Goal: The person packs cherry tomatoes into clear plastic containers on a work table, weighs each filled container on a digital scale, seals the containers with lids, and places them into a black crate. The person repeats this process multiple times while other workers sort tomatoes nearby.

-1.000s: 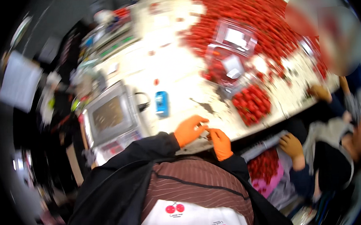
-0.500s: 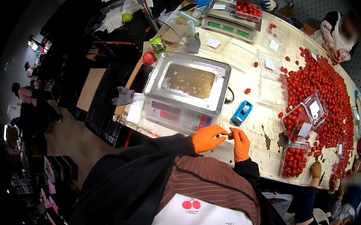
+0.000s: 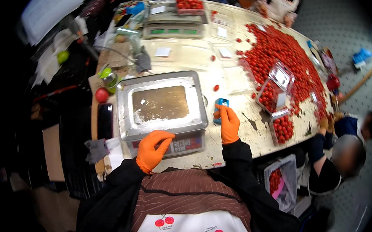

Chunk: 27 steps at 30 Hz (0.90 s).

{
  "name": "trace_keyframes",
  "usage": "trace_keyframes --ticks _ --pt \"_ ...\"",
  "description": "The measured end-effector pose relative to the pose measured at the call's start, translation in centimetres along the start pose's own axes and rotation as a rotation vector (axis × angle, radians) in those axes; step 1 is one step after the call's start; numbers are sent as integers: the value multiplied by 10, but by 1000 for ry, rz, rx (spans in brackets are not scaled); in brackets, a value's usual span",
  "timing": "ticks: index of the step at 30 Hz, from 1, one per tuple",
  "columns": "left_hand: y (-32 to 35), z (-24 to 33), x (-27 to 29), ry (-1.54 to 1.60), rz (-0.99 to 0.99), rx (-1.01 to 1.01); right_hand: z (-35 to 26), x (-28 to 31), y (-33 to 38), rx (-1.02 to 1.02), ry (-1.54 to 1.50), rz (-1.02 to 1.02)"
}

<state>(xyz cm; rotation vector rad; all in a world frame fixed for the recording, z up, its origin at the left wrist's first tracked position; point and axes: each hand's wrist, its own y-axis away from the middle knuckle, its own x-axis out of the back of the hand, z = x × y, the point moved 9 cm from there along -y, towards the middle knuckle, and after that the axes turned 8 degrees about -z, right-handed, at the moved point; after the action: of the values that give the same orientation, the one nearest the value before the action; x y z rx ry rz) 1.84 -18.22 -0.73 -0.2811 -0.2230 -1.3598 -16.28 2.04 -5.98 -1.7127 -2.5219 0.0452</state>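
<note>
My left hand (image 3: 154, 152), in an orange glove, is over the front edge of a scale (image 3: 161, 104) with a steel tray. Its fingers are stretched, with a gap to the thumb, and nothing shows in them. To the right, my right hand (image 3: 229, 123), gloved the same, has its thumb and fingertips drawn together. They overlap a small blue object (image 3: 221, 102) that looks like a tape dispenser. Whether they touch it, or pinch something tiny, I cannot tell. A loose cherry tomato (image 3: 216, 88) lies just beyond. Only stains show on the scale's tray.
A pile of cherry tomatoes (image 3: 277, 58) covers the table's right side, beside a filled clear box (image 3: 283, 130). Clear trays (image 3: 235, 79) lie mid-table. A second scale (image 3: 173, 30) bears a box of tomatoes (image 3: 189, 6). Other people stand at the right; a phone (image 3: 105, 121) lies left.
My hands, close together before, have parted. The left has moved left to the scale's front; the right has reached forward over the blue object. The whole view has turned and shifted.
</note>
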Motion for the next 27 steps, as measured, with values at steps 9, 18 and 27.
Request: trace_keyframes --ticks 9,18,27 --pt "-53 35 -48 -5 -181 -230 44 105 -50 25 408 222" --pt "-42 40 -78 -77 -73 -92 67 78 -148 296 1396 13" --pt "-16 22 -47 -140 118 2 -42 84 -88 396 392 82"
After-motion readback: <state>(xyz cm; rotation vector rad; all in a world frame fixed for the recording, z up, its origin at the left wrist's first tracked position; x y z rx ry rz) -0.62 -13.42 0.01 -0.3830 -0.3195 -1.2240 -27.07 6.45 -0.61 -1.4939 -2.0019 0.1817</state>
